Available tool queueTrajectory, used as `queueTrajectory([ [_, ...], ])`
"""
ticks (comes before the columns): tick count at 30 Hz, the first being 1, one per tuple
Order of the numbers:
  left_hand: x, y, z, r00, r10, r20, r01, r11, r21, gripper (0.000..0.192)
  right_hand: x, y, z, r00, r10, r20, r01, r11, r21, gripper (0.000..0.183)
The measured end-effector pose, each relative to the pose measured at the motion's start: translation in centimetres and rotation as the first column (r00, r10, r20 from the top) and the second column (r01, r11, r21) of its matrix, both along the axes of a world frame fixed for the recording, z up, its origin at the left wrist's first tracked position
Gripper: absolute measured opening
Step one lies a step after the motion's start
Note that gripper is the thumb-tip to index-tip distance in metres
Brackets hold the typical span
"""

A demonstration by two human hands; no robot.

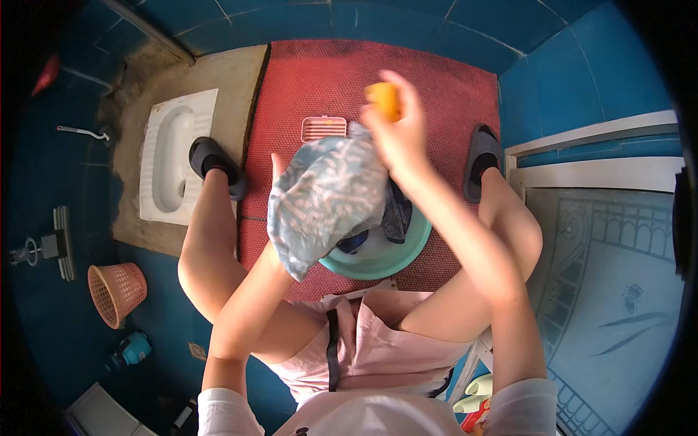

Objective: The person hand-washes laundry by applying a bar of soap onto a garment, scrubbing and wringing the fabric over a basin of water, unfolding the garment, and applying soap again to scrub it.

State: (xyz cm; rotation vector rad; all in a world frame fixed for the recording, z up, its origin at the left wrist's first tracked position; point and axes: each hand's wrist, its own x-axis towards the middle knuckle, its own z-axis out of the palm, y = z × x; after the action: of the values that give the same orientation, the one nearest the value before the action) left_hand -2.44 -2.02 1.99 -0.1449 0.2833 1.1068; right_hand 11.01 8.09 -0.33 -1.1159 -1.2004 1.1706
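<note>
My right hand (pixel 398 125) grips an orange bar of soap (pixel 385 101), held above and to the right of a pink soap dish (pixel 324 129). A wet, light blue-grey patterned cloth (pixel 332 191) is draped over my left hand (pixel 279 166); only a fingertip and the wrist show, and the cloth hides the rest. Below the cloth, a mint-green plastic basin (pixel 376 271) rests on the red mat between my legs. Dark cloth (pixel 397 215) lies in the basin, with whitish water around it.
A white squat toilet (pixel 177 158) lies to the left of the red mat (pixel 322 71). An orange basket (pixel 117 294) and a blue bottle (pixel 133 349) are at the lower left. A door with a frosted panel (pixel 616 261) stands on the right.
</note>
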Motion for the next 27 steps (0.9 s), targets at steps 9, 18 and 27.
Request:
queueTrajectory([
  [9, -0.8, 0.3, 2.2, 0.999, 0.044, 0.012, -0.045, 0.997, 0.063, 0.085, 7.6, 0.8, 1.1, 0.713, 0.509, -0.482, -0.687, 0.369, -0.626, 0.051],
  [18, 0.6, -0.2, -1.9, 0.983, -0.167, 0.082, 0.150, 0.972, 0.178, 0.060, 8.8, 0.2, 6.2, 0.586, 0.394, -0.708, -0.770, 0.543, -0.335, 0.062],
  [27, 1.6, -1.4, -7.3, 0.732, -0.194, -0.653, 0.563, 0.712, 0.420, 0.038, 9.7, 0.6, 7.3, 0.541, 0.297, -0.787, -0.721, 0.645, -0.252, 0.052],
])
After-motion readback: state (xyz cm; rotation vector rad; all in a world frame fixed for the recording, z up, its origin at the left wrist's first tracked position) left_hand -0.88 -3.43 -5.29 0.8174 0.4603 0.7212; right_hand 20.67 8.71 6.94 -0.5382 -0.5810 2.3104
